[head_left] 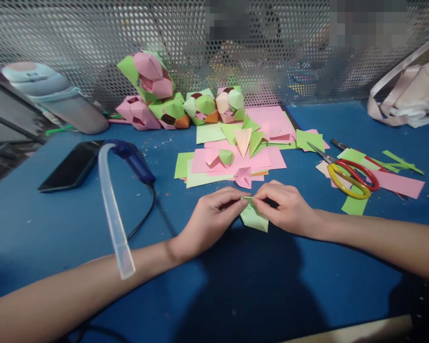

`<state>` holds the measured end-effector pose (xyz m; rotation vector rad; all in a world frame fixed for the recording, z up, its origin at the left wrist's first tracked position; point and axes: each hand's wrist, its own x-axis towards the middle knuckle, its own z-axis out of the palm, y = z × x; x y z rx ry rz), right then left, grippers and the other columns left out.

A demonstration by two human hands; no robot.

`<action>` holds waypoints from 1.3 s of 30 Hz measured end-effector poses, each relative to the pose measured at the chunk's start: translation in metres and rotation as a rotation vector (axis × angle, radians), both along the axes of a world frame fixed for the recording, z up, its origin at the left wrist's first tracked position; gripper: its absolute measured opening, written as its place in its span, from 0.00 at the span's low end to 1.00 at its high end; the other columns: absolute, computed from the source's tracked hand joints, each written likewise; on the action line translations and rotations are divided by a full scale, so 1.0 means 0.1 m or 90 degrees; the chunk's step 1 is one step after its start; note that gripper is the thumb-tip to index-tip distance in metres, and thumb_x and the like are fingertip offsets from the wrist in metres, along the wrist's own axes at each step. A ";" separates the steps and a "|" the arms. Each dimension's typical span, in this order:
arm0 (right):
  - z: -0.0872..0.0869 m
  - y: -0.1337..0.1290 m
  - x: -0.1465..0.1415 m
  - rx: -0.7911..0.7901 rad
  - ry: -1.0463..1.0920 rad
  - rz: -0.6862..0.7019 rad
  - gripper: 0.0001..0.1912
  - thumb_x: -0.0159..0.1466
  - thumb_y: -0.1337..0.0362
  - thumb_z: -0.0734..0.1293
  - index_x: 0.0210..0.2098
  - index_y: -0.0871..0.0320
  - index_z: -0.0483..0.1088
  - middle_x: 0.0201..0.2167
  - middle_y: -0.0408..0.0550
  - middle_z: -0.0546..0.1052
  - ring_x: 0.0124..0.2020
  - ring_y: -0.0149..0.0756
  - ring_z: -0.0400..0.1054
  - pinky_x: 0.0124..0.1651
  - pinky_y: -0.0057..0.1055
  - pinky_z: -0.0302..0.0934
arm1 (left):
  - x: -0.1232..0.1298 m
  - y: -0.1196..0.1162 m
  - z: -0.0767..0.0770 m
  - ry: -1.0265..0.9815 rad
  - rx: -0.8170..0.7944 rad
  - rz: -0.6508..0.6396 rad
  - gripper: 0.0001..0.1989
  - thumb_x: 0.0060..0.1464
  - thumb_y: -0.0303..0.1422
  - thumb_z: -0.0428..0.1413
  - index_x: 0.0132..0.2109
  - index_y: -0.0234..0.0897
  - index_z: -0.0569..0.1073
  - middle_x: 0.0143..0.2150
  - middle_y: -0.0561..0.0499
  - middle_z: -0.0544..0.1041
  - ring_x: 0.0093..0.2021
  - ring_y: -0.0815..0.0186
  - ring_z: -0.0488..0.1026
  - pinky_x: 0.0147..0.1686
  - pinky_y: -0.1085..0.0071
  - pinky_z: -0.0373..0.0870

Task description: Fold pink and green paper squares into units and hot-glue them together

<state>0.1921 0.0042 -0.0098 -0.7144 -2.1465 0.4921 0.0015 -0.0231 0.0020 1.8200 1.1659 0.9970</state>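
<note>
Between my hands is a small pale green piece of folded paper point(254, 220), held just above the blue table. My left hand point(214, 214) pinches its upper left edge between thumb and fingers. At the upper right edge, the thumb and fingers of my right hand point(288, 207) pinch the same paper. Right behind my hands lies a small folded pink paper piece point(243, 177), with a curled green piece point(225, 157) farther back on a stack of pink and green paper sheets point(196, 164). Folded peach and green points point(243, 140) rest on the stack too.
Folded paper balls point(200, 105) line the perforated metal panel point(186, 38). Scissors with red and yellow handles point(350, 178) lie at right among paper scraps point(396, 183). At left are a glue gun point(134, 159) with a long glue stick point(116, 214), a phone point(71, 166) and a bottle point(57, 95).
</note>
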 end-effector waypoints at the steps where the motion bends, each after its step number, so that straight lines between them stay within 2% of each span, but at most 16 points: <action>1: 0.00 0.00 0.00 0.004 0.001 0.003 0.08 0.63 0.70 0.63 0.28 0.60 0.67 0.25 0.44 0.74 0.27 0.30 0.66 0.36 0.29 0.58 | 0.00 0.00 0.00 0.001 0.002 0.000 0.07 0.57 0.30 0.56 0.40 0.38 0.78 0.39 0.51 0.78 0.41 0.69 0.73 0.43 0.76 0.67; 11: 0.00 0.01 0.00 0.003 -0.021 0.022 0.06 0.64 0.68 0.63 0.30 0.60 0.69 0.26 0.44 0.75 0.28 0.30 0.67 0.38 0.30 0.59 | -0.01 0.00 0.00 0.002 0.023 -0.011 0.06 0.57 0.29 0.56 0.37 0.36 0.78 0.37 0.50 0.78 0.38 0.69 0.74 0.40 0.75 0.69; 16: -0.02 0.01 0.00 0.044 -0.018 0.025 0.08 0.65 0.68 0.62 0.29 0.60 0.68 0.25 0.44 0.74 0.28 0.31 0.67 0.38 0.30 0.59 | 0.00 -0.01 0.00 0.014 0.034 -0.031 0.06 0.57 0.28 0.55 0.36 0.35 0.77 0.36 0.50 0.77 0.38 0.68 0.73 0.39 0.74 0.68; 21: -0.04 0.02 0.01 0.010 -0.040 0.006 0.07 0.63 0.65 0.66 0.30 0.61 0.69 0.26 0.45 0.75 0.29 0.31 0.67 0.38 0.30 0.58 | -0.01 -0.01 -0.02 0.001 0.042 0.025 0.05 0.56 0.27 0.55 0.32 0.35 0.74 0.33 0.50 0.75 0.35 0.69 0.71 0.35 0.73 0.66; 26: -0.05 0.03 0.01 0.018 -0.042 0.012 0.10 0.64 0.68 0.64 0.25 0.60 0.66 0.23 0.43 0.73 0.26 0.29 0.65 0.37 0.31 0.57 | -0.01 0.00 -0.07 -0.027 0.015 0.004 0.05 0.54 0.26 0.56 0.30 0.35 0.71 0.37 0.49 0.73 0.37 0.69 0.71 0.33 0.75 0.66; 30: -0.02 0.02 0.02 -0.005 -0.058 0.006 0.07 0.64 0.64 0.65 0.31 0.60 0.70 0.26 0.44 0.75 0.28 0.31 0.67 0.39 0.31 0.57 | 0.00 0.00 -0.06 -0.040 -0.010 0.024 0.06 0.53 0.26 0.56 0.28 0.34 0.69 0.36 0.50 0.74 0.36 0.70 0.72 0.33 0.75 0.66; 33: -0.02 0.02 0.02 0.002 -0.033 -0.005 0.07 0.65 0.65 0.64 0.32 0.60 0.71 0.28 0.45 0.76 0.30 0.31 0.68 0.40 0.30 0.58 | 0.01 -0.01 -0.04 -0.052 -0.040 0.041 0.07 0.52 0.26 0.56 0.28 0.34 0.67 0.37 0.48 0.75 0.37 0.69 0.72 0.33 0.75 0.67; 36: -0.04 0.03 0.02 0.031 -0.023 0.031 0.09 0.66 0.67 0.62 0.31 0.60 0.71 0.28 0.45 0.77 0.31 0.31 0.70 0.40 0.32 0.59 | 0.02 -0.01 -0.04 -0.058 -0.071 0.010 0.08 0.53 0.27 0.56 0.28 0.35 0.64 0.41 0.47 0.75 0.40 0.67 0.73 0.34 0.75 0.67; 39: -0.03 0.03 0.03 0.032 -0.029 0.057 0.08 0.67 0.66 0.62 0.33 0.59 0.71 0.30 0.45 0.77 0.32 0.32 0.71 0.42 0.32 0.59 | 0.03 -0.01 -0.04 -0.056 -0.067 0.005 0.09 0.53 0.27 0.56 0.27 0.36 0.62 0.40 0.47 0.75 0.40 0.67 0.73 0.35 0.74 0.67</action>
